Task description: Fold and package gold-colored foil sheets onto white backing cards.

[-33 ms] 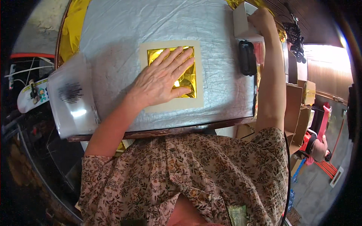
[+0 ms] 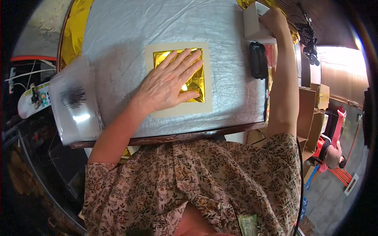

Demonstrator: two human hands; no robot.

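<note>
My left hand [image 2: 167, 84] lies flat with fingers spread on a square gold foil sheet [image 2: 197, 80]. The foil rests on a larger cream paper square [image 2: 206, 107], which sits on a table covered in silver-grey sheeting [image 2: 118, 39]. My right hand [image 2: 275, 21] reaches to the table's far right corner and grips a white box [image 2: 252, 19] there. A black oblong object [image 2: 258, 61] lies just in front of that box, by the right edge.
A clear plastic packet [image 2: 76, 106] overhangs the table's left edge. Gold foil [image 2: 76, 27] shows under the sheeting at the far left. A small skateboard [image 2: 33, 100] lies lower left. Cardboard boxes [image 2: 315, 98] and another person's arm [image 2: 332, 153] are at the right.
</note>
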